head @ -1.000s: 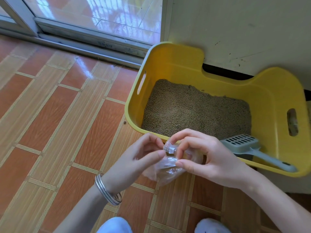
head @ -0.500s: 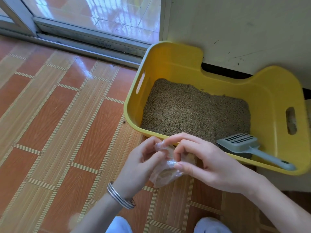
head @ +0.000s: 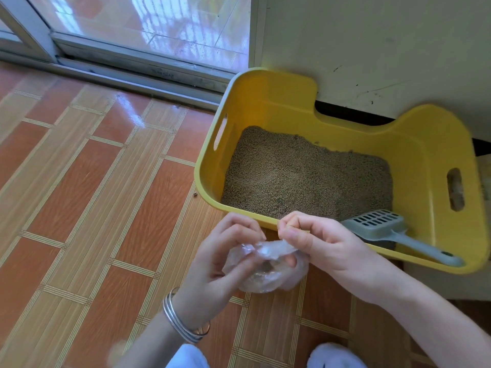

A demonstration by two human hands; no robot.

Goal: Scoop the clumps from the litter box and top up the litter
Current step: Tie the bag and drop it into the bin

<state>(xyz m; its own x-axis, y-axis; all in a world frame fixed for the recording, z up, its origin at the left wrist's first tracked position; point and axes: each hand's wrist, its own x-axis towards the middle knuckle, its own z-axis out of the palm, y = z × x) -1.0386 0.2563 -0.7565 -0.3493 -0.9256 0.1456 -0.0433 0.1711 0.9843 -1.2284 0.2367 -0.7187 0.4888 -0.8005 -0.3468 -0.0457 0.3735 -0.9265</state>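
A person's left hand (head: 223,261) and right hand (head: 324,245) work at a small, crumpled bag of clear plastic film (head: 268,274), held low over the floor just in front of the litter box. The left hand's fingers curl round the bag's near side. The right hand pinches the film's upper edge between thumb and bent fingers, with one fingertip tucked under the fold. Something dark shows through the film, too blurred to name. A stack of thin silver bangles (head: 180,322) circles the left wrist.

Just beyond the knuckles sits the yellow plastic litter box (head: 265,86), a high-walled tub with slotted carry handles, pushed against a scuffed cream wall (head: 372,49). Its bed of fine grey-brown granular litter (head: 305,176) lies fairly level, with no clump standing out from this angle. A grey plastic scoop with a slotted head (head: 380,224) rests in the box's near right corner. Its handle leans on the rim and neither hand touches it.

A single stray granule (head: 195,193) lies on the glossy orange-and-tan tiled floor (head: 93,195) beside the box, and a sliding glass door (head: 148,27) runs along the far edge.

The step in hand looks like bag handling, either opening it for waste or closing it; which one cannot be told. No supply of fresh litter is in view, so the top-up appears to remain.
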